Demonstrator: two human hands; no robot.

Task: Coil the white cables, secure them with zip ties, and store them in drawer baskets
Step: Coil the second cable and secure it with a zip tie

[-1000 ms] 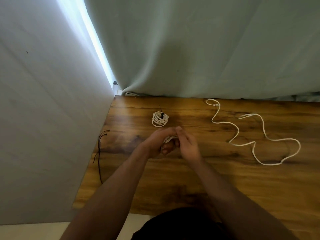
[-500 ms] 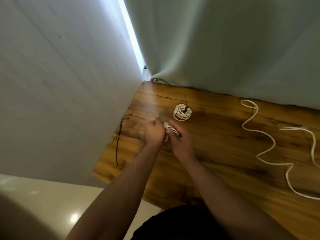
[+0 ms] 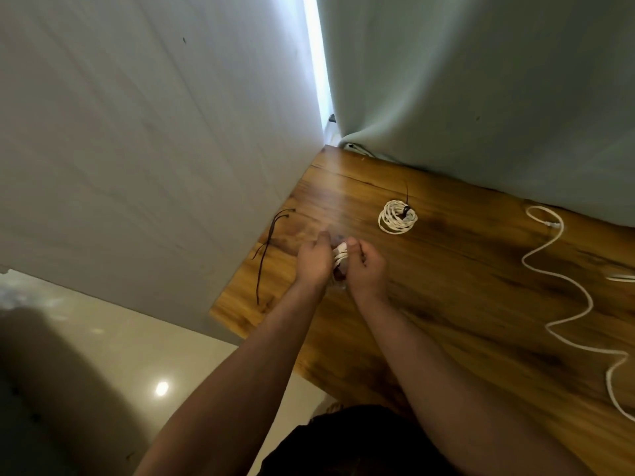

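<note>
My left hand (image 3: 314,261) and my right hand (image 3: 366,269) are pressed together over the wooden table (image 3: 464,269), both closed on a small coiled white cable (image 3: 340,256) that shows only between the fingers. Beyond them lies a second white coil (image 3: 397,221), bound with a black zip tie whose tail sticks up. A long loose white cable (image 3: 563,286) snakes across the right side of the table. Several black zip ties (image 3: 268,249) lie near the table's left edge.
A white wall (image 3: 154,149) borders the table on the left and a pale green curtain (image 3: 481,97) hangs along its far edge. Glossy floor (image 3: 137,355) shows at lower left, with a dark blurred shape in the corner.
The view has swung left and tilted, so the table sits further right and more floor shows. My hands stay together on the small coil, shifted slightly toward the left table edge.
</note>
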